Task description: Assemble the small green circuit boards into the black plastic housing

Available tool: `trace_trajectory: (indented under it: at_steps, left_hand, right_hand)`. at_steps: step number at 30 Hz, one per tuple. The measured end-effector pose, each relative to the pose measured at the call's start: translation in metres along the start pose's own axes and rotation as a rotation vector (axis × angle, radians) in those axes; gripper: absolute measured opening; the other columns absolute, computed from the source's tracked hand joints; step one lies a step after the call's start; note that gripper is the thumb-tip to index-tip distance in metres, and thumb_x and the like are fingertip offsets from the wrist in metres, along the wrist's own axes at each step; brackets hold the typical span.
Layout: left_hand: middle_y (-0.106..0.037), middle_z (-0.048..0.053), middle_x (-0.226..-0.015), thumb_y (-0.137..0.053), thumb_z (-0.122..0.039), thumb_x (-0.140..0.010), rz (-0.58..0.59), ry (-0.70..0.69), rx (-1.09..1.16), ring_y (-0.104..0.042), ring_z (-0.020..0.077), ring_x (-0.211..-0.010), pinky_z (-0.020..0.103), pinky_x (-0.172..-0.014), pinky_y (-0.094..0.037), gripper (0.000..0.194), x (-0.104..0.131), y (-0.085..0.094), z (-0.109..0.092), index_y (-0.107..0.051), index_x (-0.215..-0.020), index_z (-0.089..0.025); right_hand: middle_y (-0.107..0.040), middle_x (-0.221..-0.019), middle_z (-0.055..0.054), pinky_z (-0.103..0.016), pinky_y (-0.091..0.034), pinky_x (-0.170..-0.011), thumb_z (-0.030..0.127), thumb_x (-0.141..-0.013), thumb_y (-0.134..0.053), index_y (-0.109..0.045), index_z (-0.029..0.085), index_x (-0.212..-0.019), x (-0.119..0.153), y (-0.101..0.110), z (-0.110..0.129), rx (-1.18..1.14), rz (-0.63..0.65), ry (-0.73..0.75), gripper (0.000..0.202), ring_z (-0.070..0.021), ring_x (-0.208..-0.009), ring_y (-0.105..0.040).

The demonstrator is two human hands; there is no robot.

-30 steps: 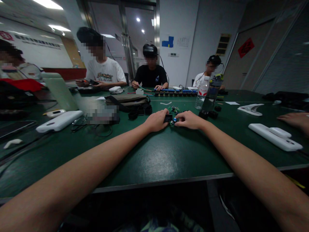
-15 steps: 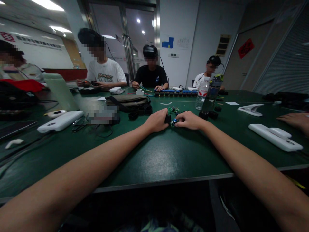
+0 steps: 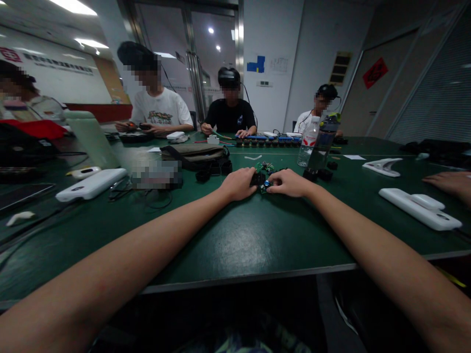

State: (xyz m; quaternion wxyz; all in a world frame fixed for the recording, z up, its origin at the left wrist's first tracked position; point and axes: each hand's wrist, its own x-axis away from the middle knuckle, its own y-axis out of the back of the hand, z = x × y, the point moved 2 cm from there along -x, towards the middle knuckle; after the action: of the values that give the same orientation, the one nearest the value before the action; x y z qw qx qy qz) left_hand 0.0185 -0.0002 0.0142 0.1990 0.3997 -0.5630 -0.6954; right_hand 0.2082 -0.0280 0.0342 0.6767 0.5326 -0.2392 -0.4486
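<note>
Black plastic piece sits near the centre of the head view, held by the left hand with its fingers drawn together. Just beside it, the right hand pinches a small blue part between thumb and fingers. Small green parts lie just above on the green surface; a clear water bottle stands right of centre.
</note>
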Motion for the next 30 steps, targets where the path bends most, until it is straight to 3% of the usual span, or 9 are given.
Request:
trace_trajectory:
  at_steps: [17,30]
  left_hand:
    - [-0.067,0.014,-0.12,-0.055,-0.032,-0.087,0.016,0.016,-0.013,-0.063,0.0292,-0.113,0.04,-0.096,-0.051,0.038,0.001,0.001,0.0,-0.053,-0.122,-0.018]
    - [-0.067,0.014,-0.116,-0.056,-0.03,-0.086,0.017,0.024,-0.008,-0.065,0.03,-0.109,0.04,-0.092,-0.052,0.04,0.001,0.0,0.001,-0.048,-0.123,-0.019]
  right_hand:
    - [-0.07,-0.074,-0.001,-0.025,-0.037,-0.067,0.027,-0.078,-0.07,-0.075,0.015,-0.099,-0.001,0.004,-0.009,0.041,-0.209,-0.088,0.025,-0.014,-0.066,-0.056]
    - [-0.072,-0.079,-0.004,-0.026,-0.038,-0.069,0.032,-0.087,-0.064,-0.075,0.014,-0.103,-0.001,0.004,-0.01,0.022,-0.213,-0.098,0.027,-0.0154,-0.07,-0.058]
